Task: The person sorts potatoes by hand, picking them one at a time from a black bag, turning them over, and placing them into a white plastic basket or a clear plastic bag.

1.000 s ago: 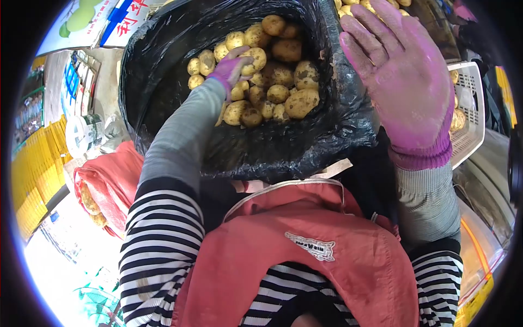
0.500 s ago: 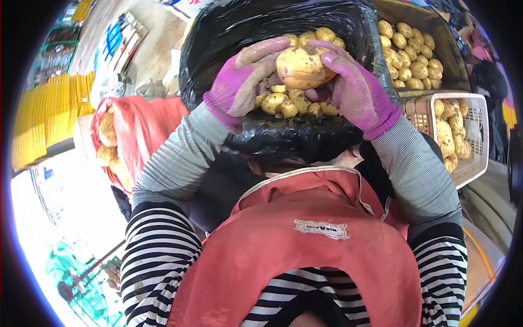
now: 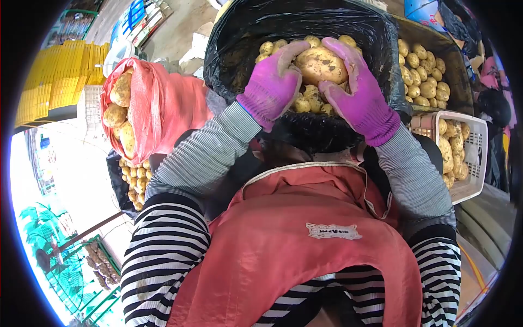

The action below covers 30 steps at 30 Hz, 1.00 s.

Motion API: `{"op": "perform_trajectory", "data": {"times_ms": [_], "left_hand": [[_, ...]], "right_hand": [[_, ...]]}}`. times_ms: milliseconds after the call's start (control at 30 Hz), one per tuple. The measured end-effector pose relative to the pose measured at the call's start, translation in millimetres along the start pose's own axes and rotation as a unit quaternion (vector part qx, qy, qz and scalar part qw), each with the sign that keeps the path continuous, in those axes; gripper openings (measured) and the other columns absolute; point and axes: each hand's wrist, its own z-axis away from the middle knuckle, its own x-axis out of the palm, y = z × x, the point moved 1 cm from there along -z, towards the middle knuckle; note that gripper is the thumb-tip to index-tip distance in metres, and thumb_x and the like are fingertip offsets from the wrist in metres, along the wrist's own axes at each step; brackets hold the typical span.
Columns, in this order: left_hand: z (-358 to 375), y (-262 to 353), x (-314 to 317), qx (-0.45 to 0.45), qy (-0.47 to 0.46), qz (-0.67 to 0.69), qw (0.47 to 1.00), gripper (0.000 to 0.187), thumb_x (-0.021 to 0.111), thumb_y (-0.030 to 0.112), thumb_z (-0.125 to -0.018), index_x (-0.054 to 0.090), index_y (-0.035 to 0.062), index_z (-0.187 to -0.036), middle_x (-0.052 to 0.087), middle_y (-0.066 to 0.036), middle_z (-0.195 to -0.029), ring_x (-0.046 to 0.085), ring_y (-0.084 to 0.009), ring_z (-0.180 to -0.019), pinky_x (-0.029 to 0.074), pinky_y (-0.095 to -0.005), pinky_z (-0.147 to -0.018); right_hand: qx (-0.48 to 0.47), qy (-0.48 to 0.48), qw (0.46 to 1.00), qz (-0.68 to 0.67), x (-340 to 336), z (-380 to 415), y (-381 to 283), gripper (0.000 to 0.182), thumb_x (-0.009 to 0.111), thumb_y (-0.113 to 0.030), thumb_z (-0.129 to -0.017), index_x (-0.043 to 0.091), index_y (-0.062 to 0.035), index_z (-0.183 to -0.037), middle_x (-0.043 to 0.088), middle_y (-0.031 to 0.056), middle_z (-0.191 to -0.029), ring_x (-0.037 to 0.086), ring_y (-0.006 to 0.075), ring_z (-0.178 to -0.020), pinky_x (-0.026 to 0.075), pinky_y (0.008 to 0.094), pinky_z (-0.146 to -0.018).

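A large dirt-specked potato (image 3: 321, 66) is held between my two gloved hands over a bin lined with a black plastic bag (image 3: 245, 34). My left hand (image 3: 275, 82), in a purple glove with soiled fingers, cups the potato's left side. Around its right side curve the fingers of my right hand (image 3: 362, 98), also in a purple glove, with the thumb below. Smaller potatoes (image 3: 309, 102) lie in the bin beneath and behind my hands. Parts of the fingers are hidden behind the potato.
To the left stands a red mesh sack (image 3: 169, 109) with large potatoes, and small potatoes (image 3: 136, 182) below it. At right are a dark crate of potatoes (image 3: 455, 49) and a white plastic basket (image 3: 476, 158) with larger ones. Yellow stacked crates (image 3: 60, 82) stand far left.
The view has shifted, so the bin and sack appear further right. My hands have turned the potato, showing another side, and my left hand's back now faces up more.
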Motion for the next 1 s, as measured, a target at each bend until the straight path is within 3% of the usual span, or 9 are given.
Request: {"op": "perform_trajectory", "data": {"times_ms": [100, 233, 400, 467, 567, 767, 867, 933, 1000], "left_hand": [[-6.0, 6.2, 2.4, -0.127, -0.017, 0.246, 0.961, 0.046, 0.049, 0.015, -0.096, 0.042, 0.0032, -0.139, 0.052, -0.014, -0.131, 0.057, -0.0272, -0.116, 0.046, -0.0362, -0.100], [-10.9, 8.4, 0.8, -0.227, -0.146, 0.612, 0.743, 0.050, 0.046, 0.024, -0.097, 0.038, 0.0061, -0.142, 0.048, -0.014, -0.134, 0.056, -0.0283, -0.118, 0.051, -0.0408, -0.095], [-15.2, 14.8, 10.6, -0.156, -0.069, 0.431, 0.886, 0.058, 0.047, 0.025, -0.095, 0.028, 0.0062, -0.146, 0.041, -0.014, -0.140, 0.053, -0.0269, -0.123, 0.052, -0.0390, -0.095], [-15.0, 17.0, 10.1, -0.130, -0.045, 0.460, 0.877, 0.058, 0.047, 0.023, -0.095, 0.028, 0.0063, -0.147, 0.042, -0.014, -0.140, 0.053, -0.0272, -0.122, 0.050, -0.0392, -0.097], [-16.5, 12.0, 6.9, -0.093, -0.027, 0.497, 0.863, 0.056, 0.057, 0.015, -0.092, 0.034, 0.0053, -0.141, 0.044, -0.014, -0.132, 0.053, -0.0227, -0.117, 0.053, -0.0378, -0.093], [-13.3, 16.3, 3.1, -0.109, -0.015, 0.369, 0.923, 0.059, 0.062, 0.013, -0.087, 0.037, 0.0040, -0.140, 0.046, -0.013, -0.131, 0.050, -0.0212, -0.120, 0.046, -0.0331, -0.101], [-12.4, 16.5, 0.4, -0.099, -0.014, 0.346, 0.933, 0.062, 0.064, 0.008, -0.083, 0.039, 0.0038, -0.139, 0.046, -0.013, -0.132, 0.049, -0.0226, -0.121, 0.042, -0.0324, -0.105], [-14.2, 11.6, 2.9, -0.041, 0.005, 0.258, 0.965, 0.063, 0.064, 0.004, -0.081, 0.040, 0.0038, -0.139, 0.046, -0.013, -0.133, 0.049, -0.0241, -0.122, 0.040, -0.0332, -0.106], [-16.4, 6.8, 5.2, 0.024, 0.019, 0.192, 0.981, 0.065, 0.063, 0.001, -0.079, 0.039, 0.0040, -0.140, 0.046, -0.014, -0.136, 0.048, -0.0252, -0.125, 0.039, -0.0341, -0.108]], "right_hand": [[0.004, -0.006, 1.000, -0.028, -7.4, 1.0, 2.3, 0.069, 0.068, -0.009, -0.078, 0.038, -0.0037, -0.141, 0.044, 0.0179, -0.139, 0.044, 0.0325, -0.130, 0.036, 0.0404, -0.110], [-0.006, -0.004, 0.998, -0.054, -17.4, -0.6, 7.3, 0.074, 0.065, -0.008, -0.079, 0.033, -0.0033, -0.146, 0.039, 0.0168, -0.145, 0.039, 0.0284, -0.135, 0.031, 0.0378, -0.112], [0.097, -0.030, 0.986, -0.133, -21.2, 0.4, 14.1, 0.071, 0.067, -0.008, -0.083, 0.034, -0.0038, -0.146, 0.043, 0.0171, -0.141, 0.047, 0.0272, -0.128, 0.040, 0.0368, -0.106], [0.154, -0.046, 0.978, -0.136, -29.3, -3.4, 11.6, 0.065, 0.066, -0.010, -0.087, 0.036, -0.0040, -0.145, 0.048, 0.0160, -0.137, 0.053, 0.0244, -0.122, 0.046, 0.0342, -0.101], [0.287, 0.008, 0.857, -0.429, -31.8, -6.6, 19.1, 0.057, 0.062, -0.014, -0.093, 0.039, -0.0050, -0.144, 0.053, 0.0149, -0.130, 0.061, 0.0189, -0.108, 0.053, 0.0282, -0.089], [0.223, 0.001, 0.952, -0.211, -23.4, 0.6, 8.7, 0.047, 0.059, -0.012, -0.095, 0.046, -0.0041, -0.139, 0.056, 0.0123, -0.123, 0.063, 0.0150, -0.100, 0.057, 0.0251, -0.080], [0.307, -0.013, 0.906, -0.292, -35.7, -5.2, 5.2, 0.044, 0.058, -0.013, -0.096, 0.047, -0.0037, -0.137, 0.057, 0.0101, -0.119, 0.065, 0.0149, -0.094, 0.057, 0.0254, -0.079], [0.195, -0.041, 0.951, -0.236, -33.0, -2.1, 19.9, 0.046, 0.057, -0.019, -0.096, 0.045, -0.0050, -0.138, 0.057, 0.0102, -0.120, 0.065, 0.0161, -0.094, 0.057, 0.0258, -0.078], [0.238, -0.041, 0.914, -0.325, -30.8, -2.2, 19.3, 0.047, 0.053, -0.024, -0.097, 0.043, -0.0057, -0.139, 0.056, 0.0105, -0.122, 0.065, 0.0183, -0.097, 0.056, 0.0290, -0.079]]}}
